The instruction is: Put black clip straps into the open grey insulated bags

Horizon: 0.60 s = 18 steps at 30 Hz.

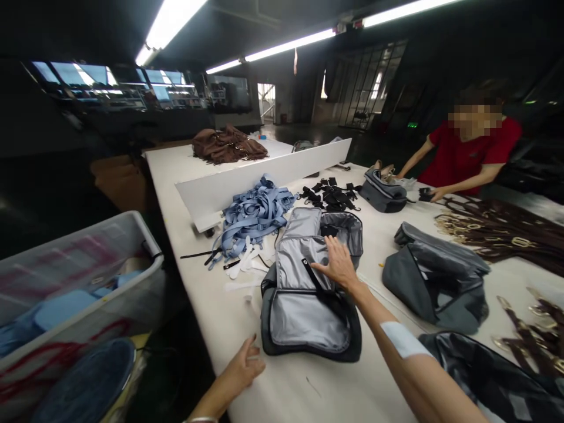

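Note:
A grey backpack (308, 311) lies unzipped and spread flat on the white table (194, 176), its silver lining showing. My right hand (338, 263) rests flat on the lining near a black strap, fingers stretched out. My left hand (243, 365) sits at the table's near edge, just left of the backpack, with loosely curled fingers and nothing in it. A white patch (404, 339) is stuck on my right forearm.
Blue straps (255, 212), white strips and black buckles (330, 197) lie beyond the backpack. More grey bags (440, 276) lie to the right, brown belts (497, 229) farther right. A person in a red shirt (467, 154) works at the far side. A plastic bin (79, 276) stands left.

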Motion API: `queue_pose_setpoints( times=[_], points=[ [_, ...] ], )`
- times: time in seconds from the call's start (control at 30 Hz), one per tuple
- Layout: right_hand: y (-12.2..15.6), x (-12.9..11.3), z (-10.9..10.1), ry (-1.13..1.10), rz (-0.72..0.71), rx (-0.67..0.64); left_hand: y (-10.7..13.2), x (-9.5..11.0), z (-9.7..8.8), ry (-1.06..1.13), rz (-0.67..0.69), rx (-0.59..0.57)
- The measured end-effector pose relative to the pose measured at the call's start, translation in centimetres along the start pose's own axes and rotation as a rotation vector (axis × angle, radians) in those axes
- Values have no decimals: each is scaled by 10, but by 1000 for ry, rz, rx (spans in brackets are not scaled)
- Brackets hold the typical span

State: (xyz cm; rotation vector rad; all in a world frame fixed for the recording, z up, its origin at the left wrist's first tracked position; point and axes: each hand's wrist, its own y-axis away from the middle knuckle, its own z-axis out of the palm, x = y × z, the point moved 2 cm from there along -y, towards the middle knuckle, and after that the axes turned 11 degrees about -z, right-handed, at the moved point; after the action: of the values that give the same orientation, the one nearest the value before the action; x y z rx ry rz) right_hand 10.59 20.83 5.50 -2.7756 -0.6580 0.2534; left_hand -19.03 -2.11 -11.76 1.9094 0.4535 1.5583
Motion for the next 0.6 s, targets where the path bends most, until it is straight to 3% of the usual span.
queue_pose_setpoints(
  times=[0.1,0.2,0.4,0.5,0.6],
  points=[
    [-11,-3,26,-6,153,-224,-9,-10,17,-12,92,15],
    [8,0,37,-5,186,-251,-14,-17,19,-1,134,56],
    [80,17,30,47,281,-252,-9,19,24,-51,395,36],
    [121,35,29,58,346,-257,-4,31,43,-176,473,-79],
    [157,55,26,54,404,-259,-1,28,60,-358,443,-189]
  ],
)
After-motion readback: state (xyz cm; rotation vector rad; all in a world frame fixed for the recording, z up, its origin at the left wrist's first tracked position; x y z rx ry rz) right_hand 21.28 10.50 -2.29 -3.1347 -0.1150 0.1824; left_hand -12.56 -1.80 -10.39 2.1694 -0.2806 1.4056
